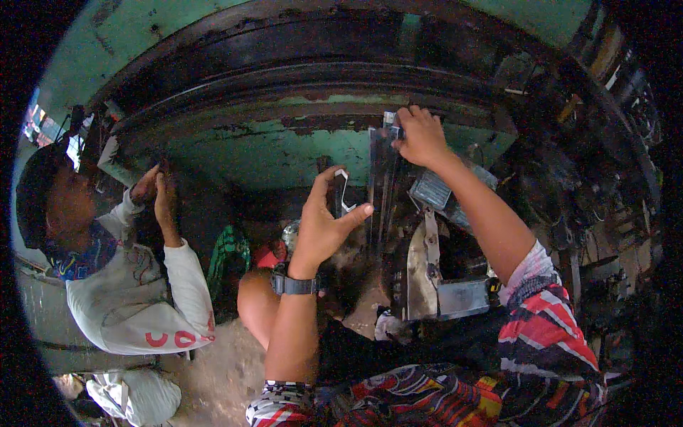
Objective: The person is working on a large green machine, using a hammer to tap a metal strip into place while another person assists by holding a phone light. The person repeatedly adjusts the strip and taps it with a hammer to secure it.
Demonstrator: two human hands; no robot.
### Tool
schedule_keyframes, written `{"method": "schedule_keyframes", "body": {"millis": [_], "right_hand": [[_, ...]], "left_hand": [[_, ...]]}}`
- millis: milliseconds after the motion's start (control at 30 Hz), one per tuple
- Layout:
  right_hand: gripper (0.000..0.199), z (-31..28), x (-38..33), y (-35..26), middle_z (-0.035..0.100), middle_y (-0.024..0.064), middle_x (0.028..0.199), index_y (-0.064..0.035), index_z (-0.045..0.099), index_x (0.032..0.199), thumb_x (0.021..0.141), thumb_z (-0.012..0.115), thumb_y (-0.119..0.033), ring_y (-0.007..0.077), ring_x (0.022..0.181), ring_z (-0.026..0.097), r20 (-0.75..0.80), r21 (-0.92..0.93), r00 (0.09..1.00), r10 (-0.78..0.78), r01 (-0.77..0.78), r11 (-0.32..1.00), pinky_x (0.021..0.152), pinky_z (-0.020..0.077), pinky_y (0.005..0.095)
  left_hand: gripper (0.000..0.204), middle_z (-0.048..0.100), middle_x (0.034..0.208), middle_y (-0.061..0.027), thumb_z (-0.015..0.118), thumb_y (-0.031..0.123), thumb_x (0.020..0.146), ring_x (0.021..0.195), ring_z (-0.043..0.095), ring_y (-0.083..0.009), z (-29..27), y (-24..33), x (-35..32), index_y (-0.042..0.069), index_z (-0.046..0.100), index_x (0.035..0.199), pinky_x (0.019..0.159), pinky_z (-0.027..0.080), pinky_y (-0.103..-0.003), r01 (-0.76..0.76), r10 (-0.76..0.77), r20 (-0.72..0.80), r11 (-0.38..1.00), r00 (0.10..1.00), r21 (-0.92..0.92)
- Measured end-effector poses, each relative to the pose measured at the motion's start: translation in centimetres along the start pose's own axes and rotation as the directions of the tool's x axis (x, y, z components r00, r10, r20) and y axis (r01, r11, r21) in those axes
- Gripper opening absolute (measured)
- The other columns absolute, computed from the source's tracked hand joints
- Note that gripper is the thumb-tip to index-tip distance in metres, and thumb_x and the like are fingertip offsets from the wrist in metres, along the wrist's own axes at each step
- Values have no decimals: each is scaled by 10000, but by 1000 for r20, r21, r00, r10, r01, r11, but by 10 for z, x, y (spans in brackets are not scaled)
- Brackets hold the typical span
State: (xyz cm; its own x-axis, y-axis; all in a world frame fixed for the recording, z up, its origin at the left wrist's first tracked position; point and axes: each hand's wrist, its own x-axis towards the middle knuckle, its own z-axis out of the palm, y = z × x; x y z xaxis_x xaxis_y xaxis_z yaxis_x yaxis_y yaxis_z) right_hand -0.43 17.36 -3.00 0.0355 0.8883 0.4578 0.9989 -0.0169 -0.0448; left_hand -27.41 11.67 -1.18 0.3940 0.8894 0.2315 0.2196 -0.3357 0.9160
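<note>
My left hand (321, 231) is raised near the middle, a watch on its wrist. Between its thumb and fingers sits a bent metal channel piece (344, 188), whose pale edge shows a C-shaped profile. Farther right, my right hand (422, 136) is closed at the top end of long dark metal strips (377, 188). These strips run down from the edge of the green machine (284, 153); how many there are I cannot tell. My right fingertips are partly hidden behind the strips' end.
On the left, another person in a white long-sleeved shirt (142, 299) holds both hands together near the machine. Right of the strips are a clear plastic-looking block (431, 189) and a metal bracket-like part (420, 274). Dark clutter (590, 192) fills the right side.
</note>
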Motion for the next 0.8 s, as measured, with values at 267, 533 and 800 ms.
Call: {"method": "schedule_keyframes", "body": {"millis": [267,533,800], "right_hand": [[330,-2,-32,-39,726,144,956,-19,676,1116,831,767,-159,210,861,686,263,685,963,58,-229,691,825,536,364],[276,-14,-57,-65,725,95,1022,-37,654,1123,915,727,-203,177,964,672,205,659,972,115,-224,718,860,514,363],[364,-123,-27,-67,735,135,1077,-45,680,1149,972,675,-363,263,984,698,-203,850,908,366,-23,526,897,527,386]], "left_hand": [[762,630,1261,-173,893,208,765,1168,598,-256,-1,-4,-7,8,495,1383,1029,462,-380,-35,36,-65,999,997,15],[772,639,1251,-190,899,252,758,1163,612,-276,-2,-10,-7,8,504,1375,1021,473,-393,-54,49,-67,997,997,-61],[771,629,1263,-184,900,247,753,1166,604,-290,2,-23,-10,25,508,1379,1029,459,-394,-25,24,-98,1000,995,-14]]}}
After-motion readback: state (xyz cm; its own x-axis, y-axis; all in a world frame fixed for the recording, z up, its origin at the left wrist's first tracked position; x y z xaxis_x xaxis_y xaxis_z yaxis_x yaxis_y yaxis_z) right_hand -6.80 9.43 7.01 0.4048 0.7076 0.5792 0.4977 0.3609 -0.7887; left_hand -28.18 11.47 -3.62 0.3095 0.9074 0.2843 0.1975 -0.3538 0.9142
